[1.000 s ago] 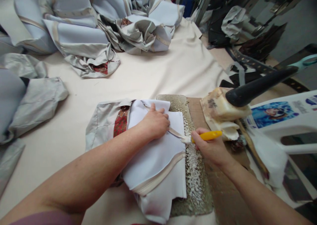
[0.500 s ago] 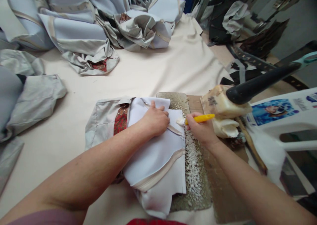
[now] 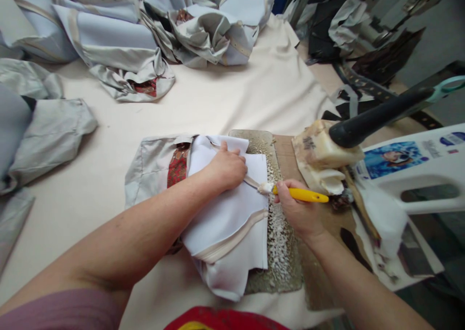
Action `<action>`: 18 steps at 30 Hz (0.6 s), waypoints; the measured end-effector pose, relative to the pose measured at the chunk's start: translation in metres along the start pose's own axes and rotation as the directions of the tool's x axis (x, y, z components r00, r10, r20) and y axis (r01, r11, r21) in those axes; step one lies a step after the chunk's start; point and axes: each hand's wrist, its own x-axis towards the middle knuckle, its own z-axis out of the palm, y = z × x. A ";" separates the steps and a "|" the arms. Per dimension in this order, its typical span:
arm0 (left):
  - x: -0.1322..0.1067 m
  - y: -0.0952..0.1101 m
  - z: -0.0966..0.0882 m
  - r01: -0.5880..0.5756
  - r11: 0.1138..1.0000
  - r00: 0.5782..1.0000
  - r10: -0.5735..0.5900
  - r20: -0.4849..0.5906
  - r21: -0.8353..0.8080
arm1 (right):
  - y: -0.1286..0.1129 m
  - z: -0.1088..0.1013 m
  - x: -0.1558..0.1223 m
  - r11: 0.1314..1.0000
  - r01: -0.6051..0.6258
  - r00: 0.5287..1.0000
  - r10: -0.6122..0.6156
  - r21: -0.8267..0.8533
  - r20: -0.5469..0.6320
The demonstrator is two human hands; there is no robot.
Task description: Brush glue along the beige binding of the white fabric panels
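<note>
My left hand (image 3: 225,168) presses down with curled fingers on a white fabric piece (image 3: 228,218) that has a beige strip along its edge. The piece lies on a grey garment with a red patterned patch (image 3: 177,166). My right hand (image 3: 298,210) grips a yellow-handled brush (image 3: 298,194). Its white, glue-coated bristles touch the fabric's right edge just beside my left fingers. The fabric overhangs a glue-crusted board (image 3: 281,233).
A glue-caked pot (image 3: 319,156) with a black handle (image 3: 378,114) stands right of the board. A white plastic stool (image 3: 417,170) is at far right. Heaps of grey and pale blue garments (image 3: 145,35) lie at the back and left on the cream tablecloth (image 3: 218,102).
My right hand drew the brush up and left along the fabric edge, then settled slightly lower with the handle now pointing right. My left hand stayed pressed on the fabric.
</note>
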 end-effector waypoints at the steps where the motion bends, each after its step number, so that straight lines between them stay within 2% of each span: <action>1: 0.000 0.000 0.000 0.004 1.000 1.000 -0.004 0.003 -0.003 | -0.001 0.000 -0.006 1.000 -0.008 1.000 0.008 -0.007 0.016; 5: 0.000 0.002 0.000 0.004 1.000 1.000 -0.004 0.007 0.004 | -0.004 -0.005 -0.041 0.991 -0.130 0.983 0.130 -0.010 0.130; 8: 0.001 0.002 0.002 0.009 1.000 1.000 -0.009 0.006 0.001 | -0.009 -0.012 -0.056 0.967 -0.254 0.957 0.251 0.001 0.146; 14: 0.001 0.002 0.004 0.007 1.000 1.000 -0.007 0.002 0.008 | -0.016 -0.010 -0.025 0.985 -0.164 0.986 0.165 0.047 -0.026; 18: 0.002 0.003 0.004 0.005 1.000 1.000 -0.005 0.001 -0.003 | -0.013 -0.007 -0.037 0.990 -0.142 0.984 0.143 -0.018 0.102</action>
